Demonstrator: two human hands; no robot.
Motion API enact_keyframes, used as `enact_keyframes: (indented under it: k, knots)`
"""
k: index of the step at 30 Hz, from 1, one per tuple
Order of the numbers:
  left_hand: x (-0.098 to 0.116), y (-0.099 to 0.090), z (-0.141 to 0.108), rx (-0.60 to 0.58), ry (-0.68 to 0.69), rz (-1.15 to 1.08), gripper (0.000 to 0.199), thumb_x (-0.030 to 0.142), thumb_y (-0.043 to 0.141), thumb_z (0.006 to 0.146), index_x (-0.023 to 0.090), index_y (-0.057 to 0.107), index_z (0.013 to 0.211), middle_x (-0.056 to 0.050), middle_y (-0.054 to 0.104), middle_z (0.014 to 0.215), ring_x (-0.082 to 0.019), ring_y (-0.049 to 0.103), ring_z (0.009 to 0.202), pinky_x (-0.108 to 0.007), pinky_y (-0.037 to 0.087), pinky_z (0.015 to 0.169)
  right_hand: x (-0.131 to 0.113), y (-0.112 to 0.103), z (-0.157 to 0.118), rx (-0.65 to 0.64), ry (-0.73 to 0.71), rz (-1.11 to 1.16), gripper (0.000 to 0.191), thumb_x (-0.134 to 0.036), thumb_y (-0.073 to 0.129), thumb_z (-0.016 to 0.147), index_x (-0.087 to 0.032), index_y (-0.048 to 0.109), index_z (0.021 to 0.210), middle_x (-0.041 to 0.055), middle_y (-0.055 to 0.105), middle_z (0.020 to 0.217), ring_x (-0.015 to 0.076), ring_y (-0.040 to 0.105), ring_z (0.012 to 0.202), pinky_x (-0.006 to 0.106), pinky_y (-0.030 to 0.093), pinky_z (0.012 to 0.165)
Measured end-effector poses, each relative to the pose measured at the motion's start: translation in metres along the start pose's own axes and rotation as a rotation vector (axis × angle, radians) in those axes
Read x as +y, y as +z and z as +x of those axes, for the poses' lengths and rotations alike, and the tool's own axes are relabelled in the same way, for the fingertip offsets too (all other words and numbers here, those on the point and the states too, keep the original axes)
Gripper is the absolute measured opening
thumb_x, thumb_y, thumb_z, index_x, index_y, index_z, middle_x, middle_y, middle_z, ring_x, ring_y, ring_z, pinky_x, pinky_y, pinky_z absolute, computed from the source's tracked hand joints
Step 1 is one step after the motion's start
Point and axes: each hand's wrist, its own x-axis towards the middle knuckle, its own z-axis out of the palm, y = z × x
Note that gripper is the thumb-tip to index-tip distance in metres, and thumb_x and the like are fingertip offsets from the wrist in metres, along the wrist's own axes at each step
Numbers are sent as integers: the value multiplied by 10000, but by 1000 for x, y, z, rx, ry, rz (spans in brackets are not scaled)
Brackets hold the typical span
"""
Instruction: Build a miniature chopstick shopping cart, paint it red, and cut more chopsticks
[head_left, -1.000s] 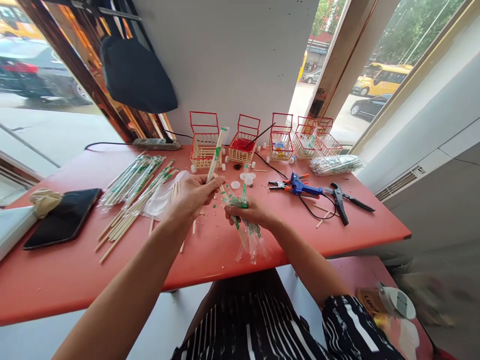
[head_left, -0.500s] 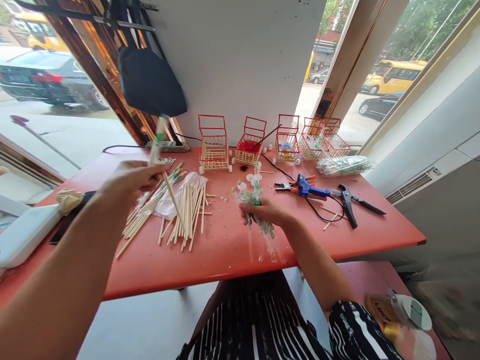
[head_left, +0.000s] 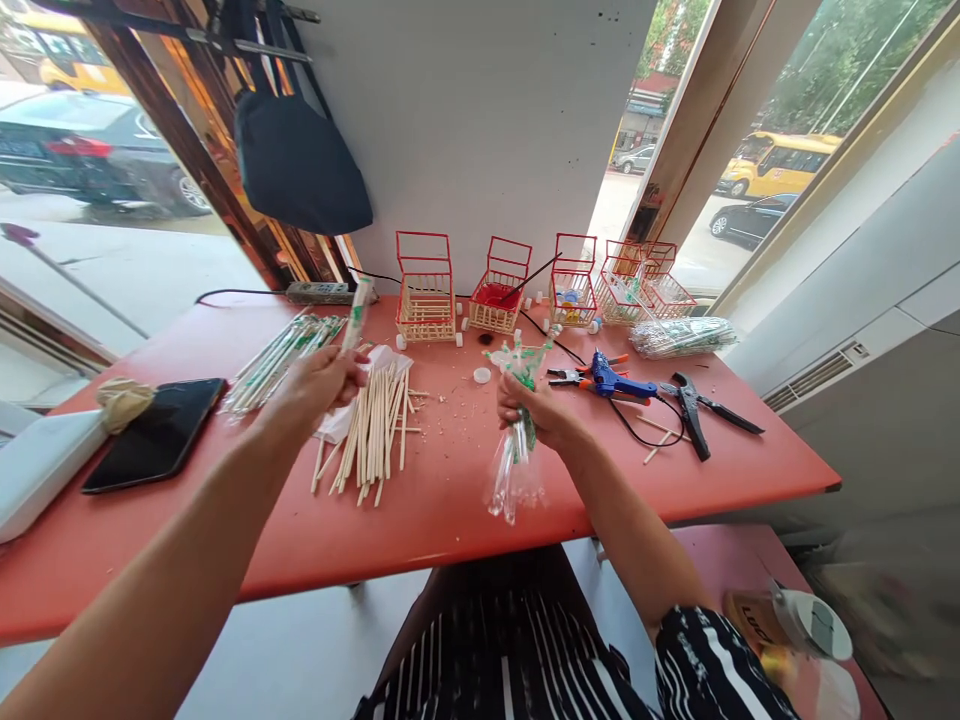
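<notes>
Nearest the front edge of the red desk (head_left: 442, 520), a bunch of crumpled, clear plastic wrappers with green print (head_left: 514, 480) is clenched in the right hand (head_left: 526, 408), its tails hanging below the fist; it should be feather-light, slippery and easily crushed, best gathered in a full fist. To its left, loose, pale wooden sticks (head_left: 382, 420) are heaped on the desk; these look light, smooth and stiff, liable to roll, and are best pinched around the middle. Beside the heap, a slim green-and-white printed sleeve (head_left: 358, 312) is held near upright by the left hand (head_left: 330, 378), fingers closed around its lower end; whether a stick is inside cannot be told. Farther back, small wooden carts with red frames (head_left: 425, 322) are lined up.
</notes>
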Motion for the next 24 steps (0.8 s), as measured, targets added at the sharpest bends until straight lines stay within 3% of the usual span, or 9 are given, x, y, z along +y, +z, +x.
enact_keyframes:
  k: [4,8,11,15,20,24]
  knots:
    - [-7,58,-47,-157,-19,-38,306,443,742,819,163,635,877,11,605,583,-71,409,372,-179,256,375,-1,-2,3,141,-124,34,502,-514,962,650,-198,602,800,-140,290,541,40,237,476,194,357,489]
    - [-25,112,-88,-321,-41,-92,410,562,728,793,190,582,883,22,606,572,-73,393,351,-186,213,362,2,-4,8,169,-158,88,430,-455,922,724,-189,725,1000,-139,235,531,58,242,491,202,329,502]
    - [-36,135,-101,-365,-58,-67,420,597,679,805,205,563,901,37,593,574,-83,405,349,-194,222,355,5,-5,11,196,-175,106,462,-491,923,711,-192,736,1010,-124,276,561,60,274,511,195,288,480]
    - [-43,142,-111,-409,-50,47,400,606,571,852,213,561,926,34,597,610,-111,460,375,-229,289,369,2,-7,12,272,-199,22,469,-543,942,643,-168,698,784,-79,397,615,54,323,539,195,198,441]
    - [-40,127,-125,-409,174,434,390,516,401,946,216,598,794,16,550,541,-159,524,486,-292,396,538,-5,-10,12,457,-308,15,442,-540,914,676,-177,666,720,-56,437,632,61,348,543,211,184,436]
    - [-33,131,-121,-318,229,514,388,487,387,928,231,561,693,21,475,509,-166,482,496,-300,366,549,6,-2,15,355,-254,-16,503,-610,903,647,-172,662,704,-57,426,604,66,353,536,212,190,435]
